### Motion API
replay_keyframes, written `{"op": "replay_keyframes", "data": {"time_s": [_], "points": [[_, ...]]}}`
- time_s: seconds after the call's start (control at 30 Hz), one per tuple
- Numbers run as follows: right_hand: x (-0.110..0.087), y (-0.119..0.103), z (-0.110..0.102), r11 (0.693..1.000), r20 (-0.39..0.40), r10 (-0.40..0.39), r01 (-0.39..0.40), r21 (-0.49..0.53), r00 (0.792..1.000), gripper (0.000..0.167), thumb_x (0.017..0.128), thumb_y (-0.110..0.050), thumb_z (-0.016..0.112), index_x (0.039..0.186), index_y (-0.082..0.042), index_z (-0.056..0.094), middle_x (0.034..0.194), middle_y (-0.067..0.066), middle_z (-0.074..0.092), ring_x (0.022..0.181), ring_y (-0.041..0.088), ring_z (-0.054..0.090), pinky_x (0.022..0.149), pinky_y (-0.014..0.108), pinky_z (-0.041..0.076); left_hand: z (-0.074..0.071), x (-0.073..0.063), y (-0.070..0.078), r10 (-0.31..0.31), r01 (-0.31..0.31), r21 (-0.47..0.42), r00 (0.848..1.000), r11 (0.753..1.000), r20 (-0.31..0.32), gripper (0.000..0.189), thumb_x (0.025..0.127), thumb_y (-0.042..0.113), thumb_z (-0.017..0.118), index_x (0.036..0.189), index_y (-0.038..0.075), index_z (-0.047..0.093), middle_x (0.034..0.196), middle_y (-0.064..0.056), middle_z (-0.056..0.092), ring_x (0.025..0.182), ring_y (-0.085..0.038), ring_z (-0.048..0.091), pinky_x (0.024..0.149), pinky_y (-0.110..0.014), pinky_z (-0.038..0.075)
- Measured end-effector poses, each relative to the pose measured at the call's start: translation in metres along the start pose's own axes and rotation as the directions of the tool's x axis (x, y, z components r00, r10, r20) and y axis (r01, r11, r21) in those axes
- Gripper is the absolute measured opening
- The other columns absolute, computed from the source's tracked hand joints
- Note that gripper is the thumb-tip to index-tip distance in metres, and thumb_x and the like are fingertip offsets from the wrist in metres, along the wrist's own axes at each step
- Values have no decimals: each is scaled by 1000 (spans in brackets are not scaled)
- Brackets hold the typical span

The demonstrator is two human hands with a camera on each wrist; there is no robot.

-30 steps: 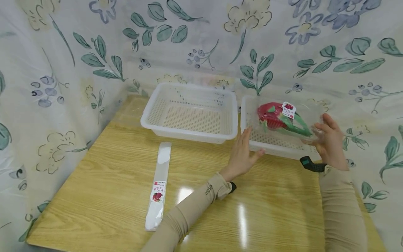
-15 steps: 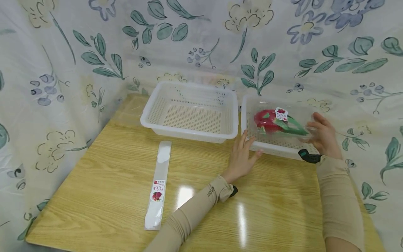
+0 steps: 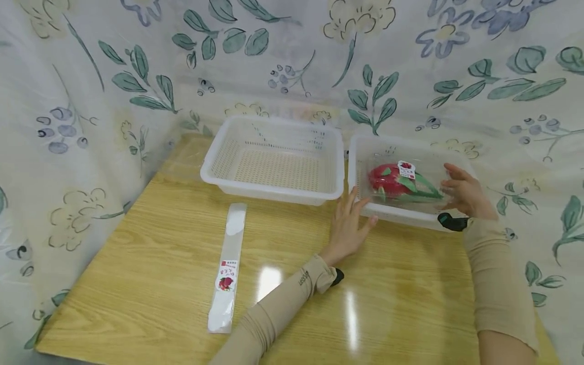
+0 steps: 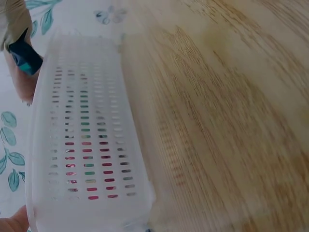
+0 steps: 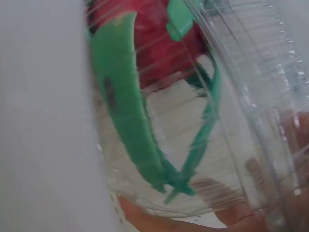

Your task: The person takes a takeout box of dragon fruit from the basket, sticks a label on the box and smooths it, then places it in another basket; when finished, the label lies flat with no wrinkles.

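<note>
A red dragon fruit (image 3: 388,178) with long green leaves lies inside a clear plastic box (image 3: 426,197) with a small white label (image 3: 406,170). The box sits low in the right white basket (image 3: 410,216), within its walls. Around the right end of the box curl the fingers of my right hand (image 3: 467,192); the right wrist view shows those fingers through the clear plastic (image 5: 231,145). With fingers extended, my left hand (image 3: 349,225) touches the front left corner of the same basket. In the left wrist view, one fingertip (image 4: 15,223) reaches the basket rim.
Left of it stands another white perforated basket (image 3: 283,172) with a bare floor. A long white strip (image 3: 226,268) bearing a dragon fruit label lies on the wooden table (image 3: 150,263). A clear plastic sheet or lid (image 3: 187,157) lies at the back left. Floral cloth (image 3: 292,61) hangs behind.
My right hand has lowered the boxed dragon fruit into the right basket and slightly leftward. My left hand has stayed at the basket's corner.
</note>
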State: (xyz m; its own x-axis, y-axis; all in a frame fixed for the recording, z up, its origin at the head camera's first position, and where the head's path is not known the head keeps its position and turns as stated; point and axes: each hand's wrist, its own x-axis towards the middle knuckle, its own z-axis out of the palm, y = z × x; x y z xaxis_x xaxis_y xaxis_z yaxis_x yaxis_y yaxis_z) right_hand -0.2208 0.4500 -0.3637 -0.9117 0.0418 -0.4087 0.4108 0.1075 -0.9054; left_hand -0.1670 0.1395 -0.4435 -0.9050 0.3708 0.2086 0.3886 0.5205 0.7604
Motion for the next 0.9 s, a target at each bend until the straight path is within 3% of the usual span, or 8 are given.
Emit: {"op": "replay_keyframes", "data": {"time_s": [0.1,0.27,0.33,0.43,0.53,0.77,0.83,0.9], "points": [[1,-7,-4,989,49,36,-29,-148,998,65,104,-17,37,156,-29,-1,158,-9,-27,148,40,-10,95,62,49,0,0,-1,0,0,3,1000,1000,0,53,100,42,45,146,16,40,165,-5,8,144,-51,17,115,-66,20],[-2,-19,-5,910,49,84,-57,-411,995,63,104,-15,36,156,-15,2,161,20,-15,144,46,14,108,64,36,-1,-1,0,-16,16,0,1000,1000,3,54,100,43,45,147,17,40,165,-4,7,144,-50,16,115,-66,21],[-3,-19,-5,858,18,99,-76,-508,995,64,101,-13,41,156,-11,7,159,30,2,129,43,38,104,57,44,-1,-3,0,-32,32,14,999,999,8,54,100,43,46,147,19,39,165,-1,6,145,-49,16,116,-64,21],[-4,-16,-5,807,-8,134,-114,-580,991,68,98,-9,46,155,-7,11,154,33,13,103,26,52,91,44,53,-1,-5,-1,-53,52,35,998,998,20,55,99,44,47,148,21,38,165,2,3,146,-46,16,117,-62,20],[-5,-10,-6,792,-24,168,-149,-592,985,69,97,-9,47,155,-7,11,153,34,14,99,21,55,86,40,54,0,-8,-1,-58,57,39,998,998,26,54,99,44,47,148,22,38,165,4,2,147,-45,15,117,-62,21],[-11,-6,-5,780,-40,172,-161,-605,984,64,97,-11,40,154,-3,12,153,36,12,114,38,45,100,61,44,0,-10,-2,-61,60,32,998,998,28,53,99,42,48,149,25,37,165,5,1,147,-46,14,116,-64,20],[-11,-7,-5,766,-42,185,-171,-620,982,63,97,-11,37,154,-1,11,153,37,11,120,45,41,100,63,43,-1,-10,0,-71,70,48,997,996,36,54,99,41,49,149,26,36,165,6,1,147,-45,14,117,-63,20],[-9,-6,-6,728,-29,186,-157,-667,982,64,96,-11,34,153,1,8,152,40,7,124,52,32,97,64,44,-3,-8,2,-87,83,84,995,993,49,55,98,42,51,149,28,35,165,6,1,147,-44,15,117,-61,22]]}}
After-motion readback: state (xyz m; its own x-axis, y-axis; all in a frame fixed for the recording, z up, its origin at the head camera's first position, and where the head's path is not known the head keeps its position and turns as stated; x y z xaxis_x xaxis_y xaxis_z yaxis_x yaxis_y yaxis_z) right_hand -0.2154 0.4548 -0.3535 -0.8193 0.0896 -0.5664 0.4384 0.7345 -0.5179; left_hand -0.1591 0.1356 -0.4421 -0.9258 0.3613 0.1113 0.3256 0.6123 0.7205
